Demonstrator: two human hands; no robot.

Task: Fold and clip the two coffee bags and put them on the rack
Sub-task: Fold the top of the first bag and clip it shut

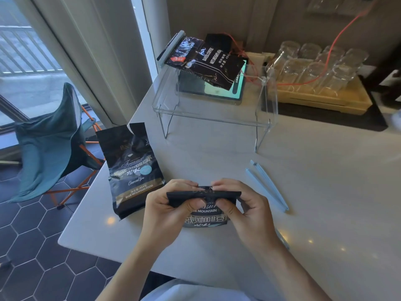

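On table, three coffee bags point(132, 170), two hands point(165, 205).

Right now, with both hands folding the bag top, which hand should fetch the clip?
Right hand, probably: the blue clip lies just beyond it on the table, while the left hand can keep its grip on the folded bag.

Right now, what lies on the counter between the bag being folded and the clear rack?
Head view: nothing. The counter is bare between the held bag and the rack. The blue clip lies off to the right.

Both hands point(208, 203) pinch folded top of coffee bag point(205, 218).
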